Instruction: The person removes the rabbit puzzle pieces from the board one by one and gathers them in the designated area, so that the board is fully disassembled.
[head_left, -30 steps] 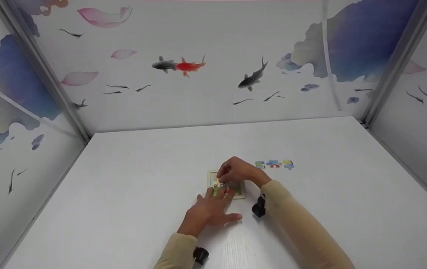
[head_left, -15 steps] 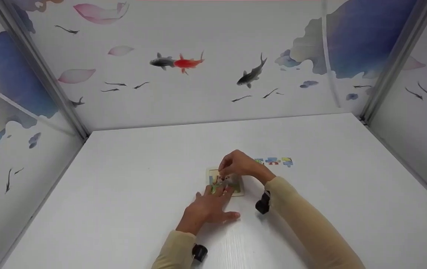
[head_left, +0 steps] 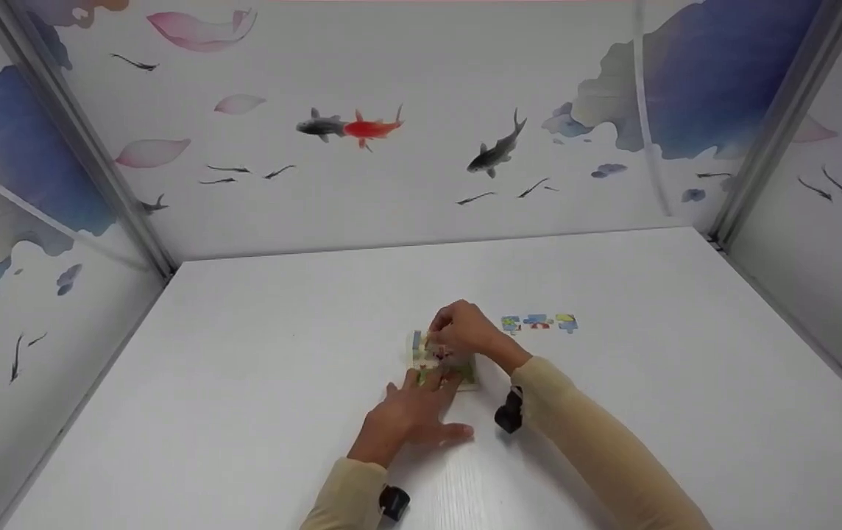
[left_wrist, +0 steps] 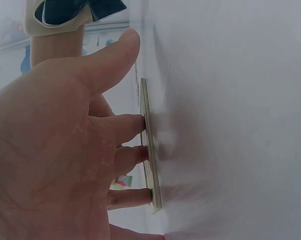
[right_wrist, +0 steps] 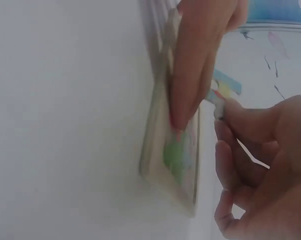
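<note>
A small jigsaw puzzle board [head_left: 471,386] with a pale frame and a colourful picture lies on the white table under both hands. My left hand [head_left: 410,414] holds it down: the fingertips rest on its near edge, fingers extended, thumb out to the side. Above the board, my right hand [head_left: 463,329] pinches a jigsaw piece [right_wrist: 228,84] between thumb and fingertips. Blue and yellow show on this piece in the right wrist view, standing just off the board's face. The right hand covers the upper right of the board in the head view.
Three loose jigsaw pieces, among them a blue and red one [head_left: 537,322] and a yellow and blue one [head_left: 567,322], lie in a row right of the board. Printed walls [head_left: 421,199] enclose the white table [head_left: 259,397] at the back and sides.
My right hand first rose away from the board's middle, then came slightly back down and left with the piece. The piece now overlaps the board's upper left corner. The left hand stays put.
</note>
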The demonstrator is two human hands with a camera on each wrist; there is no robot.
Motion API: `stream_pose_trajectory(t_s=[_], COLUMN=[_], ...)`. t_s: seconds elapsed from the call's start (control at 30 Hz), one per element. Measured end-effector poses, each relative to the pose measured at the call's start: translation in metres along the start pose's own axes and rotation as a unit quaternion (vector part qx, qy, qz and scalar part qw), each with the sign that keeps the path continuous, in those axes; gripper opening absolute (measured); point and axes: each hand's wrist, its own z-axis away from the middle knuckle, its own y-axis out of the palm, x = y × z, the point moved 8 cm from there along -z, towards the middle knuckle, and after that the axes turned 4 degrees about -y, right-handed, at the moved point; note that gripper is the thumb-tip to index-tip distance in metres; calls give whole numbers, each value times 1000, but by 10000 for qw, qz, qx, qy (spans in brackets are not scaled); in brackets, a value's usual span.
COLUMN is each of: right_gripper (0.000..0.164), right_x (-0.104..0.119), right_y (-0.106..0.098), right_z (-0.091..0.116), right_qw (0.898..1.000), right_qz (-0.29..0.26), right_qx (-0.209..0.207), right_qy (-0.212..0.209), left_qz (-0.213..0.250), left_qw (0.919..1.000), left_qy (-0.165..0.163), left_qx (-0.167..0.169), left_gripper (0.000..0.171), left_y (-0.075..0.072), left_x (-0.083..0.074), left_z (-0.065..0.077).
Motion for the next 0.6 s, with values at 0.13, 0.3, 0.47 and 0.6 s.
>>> stream_pose_trajectory(t_s=[0.13, 0.3, 0.47, 0.6], right_gripper=[16, 18, 20, 22], right_x=[0, -9, -30, -55], right_y=[-19, -45, -68, -77], right_z=[2, 12, 24, 35], right_qw=[9991, 9994, 9992, 9978], right_qz=[-71, 8, 144, 248], right_qx=[-405, -337, -266, -81], right_qy=[-44, 100, 252, 601], left_qz=[3, 120, 103, 171], left_qw=[10000, 9999, 9999, 9998], left_qy=[-27, -118, -70, -57], left_qx=[-6, -19, -113, -52], left_gripper=[87, 87, 87, 86], left_y=[0, 0, 0, 2], left_x=[1, 2, 2, 1], left_z=[1, 0, -1, 1])
